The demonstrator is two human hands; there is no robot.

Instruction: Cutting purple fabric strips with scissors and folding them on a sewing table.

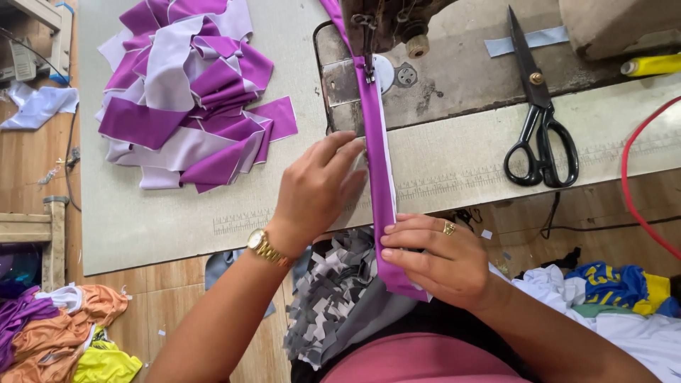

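One purple fabric strip (pixel 378 152) runs from under the sewing machine (pixel 376 28) foot to the table (pixel 454 152) edge. The left hand (pixel 316 188) presses it flat, fingers spread, just beside the seam; the right hand (pixel 433 259) pinches its lower end, seemingly folded. One pair of scissors (pixel 539 128) lies well apart; one pile of cut pieces (pixel 188 92) sits left.

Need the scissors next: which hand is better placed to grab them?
Probably the right hand: the scissors lie on the table's right side, nearer to it. The left hand presses the purple strip near the needle, farther away.
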